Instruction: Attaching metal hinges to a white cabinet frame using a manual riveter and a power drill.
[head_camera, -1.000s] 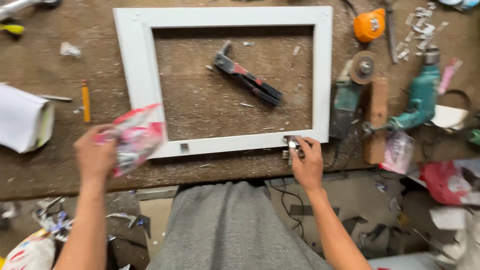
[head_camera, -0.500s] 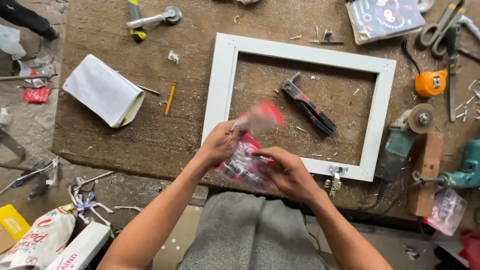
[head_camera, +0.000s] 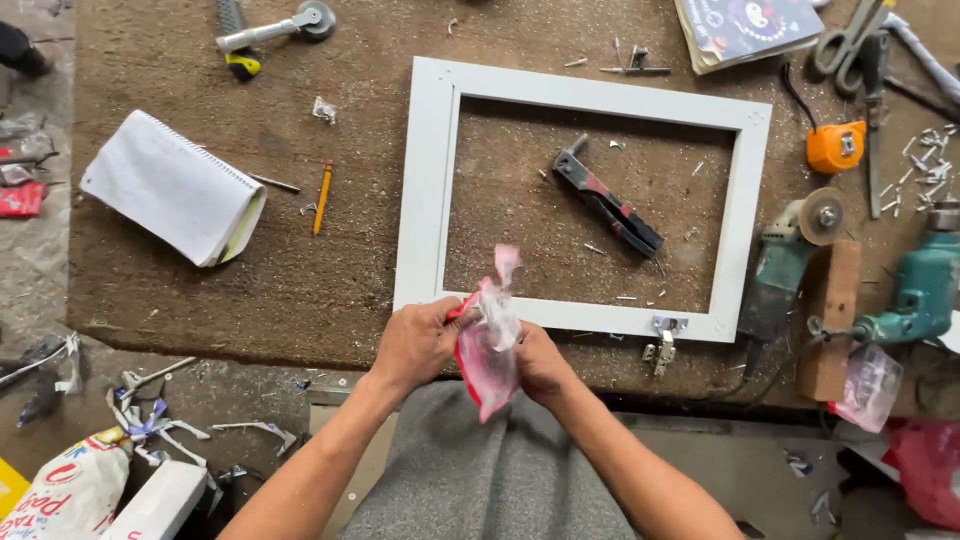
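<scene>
At the near edge of the worktop (head_camera: 250, 280), just below the white frame (head_camera: 432, 200), left hand (head_camera: 415, 345) and right hand (head_camera: 540, 362) both clench fingers around a crumpled red-and-clear plastic bag (head_camera: 488, 345) held between them.

a crumpled red and clear plastic packet (head_camera: 488, 350) sits just below the bottom rail of the white frame (head_camera: 428, 190), pinched between the left hand (head_camera: 415, 345) and the right hand (head_camera: 540, 362). right of the frame, past its lower corner, lies a small clear pinkish bag (head_camera: 866, 385). far below-left of the frame, a white sack with red print (head_camera: 70, 495) lies on the floor.
</scene>
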